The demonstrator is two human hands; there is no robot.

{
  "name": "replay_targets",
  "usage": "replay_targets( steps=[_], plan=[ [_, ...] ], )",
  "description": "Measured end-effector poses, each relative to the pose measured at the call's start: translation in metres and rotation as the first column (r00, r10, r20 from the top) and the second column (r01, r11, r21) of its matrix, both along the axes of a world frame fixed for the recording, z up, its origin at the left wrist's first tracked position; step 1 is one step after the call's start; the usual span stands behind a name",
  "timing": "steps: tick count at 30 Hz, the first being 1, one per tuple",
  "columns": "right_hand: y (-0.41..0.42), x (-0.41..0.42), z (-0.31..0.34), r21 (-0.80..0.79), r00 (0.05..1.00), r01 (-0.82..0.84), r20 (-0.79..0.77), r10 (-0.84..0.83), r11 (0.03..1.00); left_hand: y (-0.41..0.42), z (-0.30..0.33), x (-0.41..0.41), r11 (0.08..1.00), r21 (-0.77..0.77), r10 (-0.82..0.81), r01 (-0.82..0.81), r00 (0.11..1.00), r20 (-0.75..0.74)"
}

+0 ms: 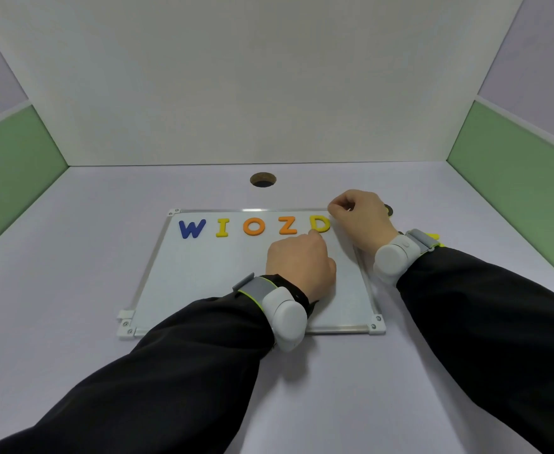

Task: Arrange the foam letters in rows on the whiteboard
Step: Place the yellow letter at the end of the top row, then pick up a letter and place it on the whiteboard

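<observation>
Nearest the camera, two forearms in black sleeves (183, 365) are seen reaching forward over a pale lilac table (72, 257), each wrist strapped with a grey band carrying a white rounded device (287, 317). The whiteboard (203, 283) is laid flat on the table, its lower half bare. The left hand (298, 262) is held over the board's middle right, curled loosely with the index finger extended, its tip set against the lower edge of the yellow D (319, 223); nothing is gripped in it. The right hand (362, 217) is placed at the board's far right corner, its fingers curled into a closed fist just beside the D; whether anything is held inside cannot be told. Along the board's far edge one row of foam letters is laid out, from left: a blue W (192, 228), a yellow I (222, 228), an orange O (253, 226), an orange Z (288, 225), then the D. A scrap of yellow (434, 236) is glimpsed behind the right wrist, off the board. Beyond the board a round hole (263, 179) is cut in the table, and white walls with green panels (10, 165) close the space.
</observation>
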State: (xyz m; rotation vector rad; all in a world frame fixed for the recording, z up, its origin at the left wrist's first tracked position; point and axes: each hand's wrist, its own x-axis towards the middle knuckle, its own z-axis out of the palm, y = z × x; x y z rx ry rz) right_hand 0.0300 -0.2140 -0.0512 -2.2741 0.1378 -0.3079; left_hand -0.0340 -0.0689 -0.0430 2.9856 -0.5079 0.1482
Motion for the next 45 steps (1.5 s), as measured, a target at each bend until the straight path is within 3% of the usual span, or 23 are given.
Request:
replay_targets(
  steps=[7,14,18,30,38,42,45],
  plan=[
    [-0.026,-0.029,0.003,-0.007,0.996,0.051,-0.071,-0.051,0.999,-0.010,0.009,-0.015,0.999,-0.030,-0.023,0.024,0.999,0.038],
    [-0.057,-0.061,0.006,0.060,1.000,0.026,-0.005,-0.026,0.998,-0.029,0.009,-0.023,0.992,-0.053,-0.109,0.116,0.986,0.124],
    [-0.077,-0.075,0.007,0.013,0.998,0.056,0.013,-0.056,0.998,-0.048,0.008,-0.018,0.980,0.006,-0.195,0.197,0.965,0.177],
    [-0.121,-0.105,0.004,-0.053,0.983,0.114,-0.138,-0.121,0.992,-0.100,0.003,0.010,0.975,0.043,-0.220,0.217,0.972,0.080],
    [-0.133,-0.106,-0.005,-0.031,0.995,0.071,-0.067,-0.073,0.997,-0.131,-0.001,0.025,0.912,0.121,-0.390,0.393,0.920,-0.050],
    [-0.137,-0.107,-0.009,-0.106,0.991,0.125,-0.031,-0.129,0.986,-0.130,-0.005,0.026,0.942,0.118,-0.317,0.313,0.948,0.010],
    [-0.139,-0.108,-0.010,-0.052,0.989,0.137,-0.043,-0.139,0.989,-0.129,-0.004,0.026,0.954,0.117,-0.283,0.277,0.958,0.045]
  ],
)
